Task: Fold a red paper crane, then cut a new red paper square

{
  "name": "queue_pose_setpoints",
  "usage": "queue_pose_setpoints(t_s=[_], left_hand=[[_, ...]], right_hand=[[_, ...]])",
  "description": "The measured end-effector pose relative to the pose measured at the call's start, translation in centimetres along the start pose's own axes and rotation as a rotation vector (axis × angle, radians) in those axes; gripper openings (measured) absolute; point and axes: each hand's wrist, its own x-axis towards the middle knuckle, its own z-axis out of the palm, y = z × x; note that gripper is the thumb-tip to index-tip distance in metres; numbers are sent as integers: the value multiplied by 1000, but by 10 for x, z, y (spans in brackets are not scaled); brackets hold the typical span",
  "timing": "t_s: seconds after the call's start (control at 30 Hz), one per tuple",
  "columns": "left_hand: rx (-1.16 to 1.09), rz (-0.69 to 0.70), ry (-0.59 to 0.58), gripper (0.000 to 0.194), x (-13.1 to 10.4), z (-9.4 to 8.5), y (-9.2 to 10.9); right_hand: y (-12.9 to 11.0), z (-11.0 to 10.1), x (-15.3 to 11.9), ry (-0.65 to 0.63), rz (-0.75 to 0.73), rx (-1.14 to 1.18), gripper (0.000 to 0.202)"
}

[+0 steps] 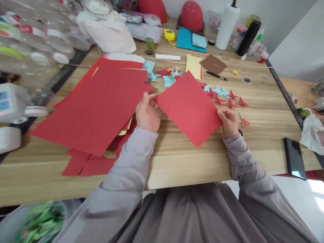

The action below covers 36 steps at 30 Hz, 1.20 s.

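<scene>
A flat red paper square point(188, 108) is held up above the wooden table, one corner pointing toward me. My right hand point(228, 122) pinches its right corner between thumb and fingers. At the left corner, my left hand point(148, 113) has its thumb and fingertips closed on the paper's edge. Large red sheets point(93, 108) lie in a pile to the left, with smaller red pieces point(97, 166) under and in front of them. Behind the square are small folded red figures point(230, 103) and light blue ones point(224, 92).
Orange-handled scissors point(244, 121) lie right of my right hand. A black phone point(295, 158) rests near the right edge. Farther back are a black pen point(216, 75), brown paper point(213, 64), yellow paper point(194, 67) and a yellow tape measure point(169, 35). Plastic bottles point(37, 64) crowd the left.
</scene>
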Motion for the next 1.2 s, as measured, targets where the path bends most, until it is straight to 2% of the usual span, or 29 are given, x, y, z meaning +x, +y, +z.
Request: queue_pose_setpoints(t_s=[0.07,0.13,0.23,0.3,0.4,0.5,0.63,0.7,0.8,0.93,1.0,1.07,1.13,1.2], left_hand=[[-163,-155,-70,23,-16,13,0],[-196,-290,-125,12,-33,24,-3],[-224,-497,-114,19,-48,34,-10],[-236,-565,-71,18,-52,36,-14],[-250,-600,-30,14,-52,35,-16],[-200,-622,-45,18,-52,36,-19],[-122,-446,12,29,-51,37,-24],[-105,-361,38,30,-49,37,-25],[-99,-304,46,32,-45,35,-26],[-109,-285,43,32,-42,33,-26],[-101,-294,45,32,-42,33,-25],[-87,-316,46,31,-43,34,-24],[-72,-335,43,29,-44,35,-22],[-69,-338,38,28,-45,35,-20]], right_hand=[[2,4,-3,18,-19,-45,23],[2,9,-7,16,-21,-89,25],[3,14,-14,8,-56,-172,27],[3,15,-17,6,-92,-224,26],[3,15,-20,-2,-127,-261,26],[2,17,-24,-10,-164,-278,25],[-2,11,-28,-28,-165,-371,26],[-3,-3,-26,14,-130,-407,26],[-1,-42,-18,226,-42,-415,21],[8,-106,-12,525,61,-771,19],[14,-129,-13,502,117,-937,23],[17,-141,-14,394,162,-1063,24],[18,-144,-14,321,173,-1139,25],[17,-141,-11,311,163,-1185,26]])
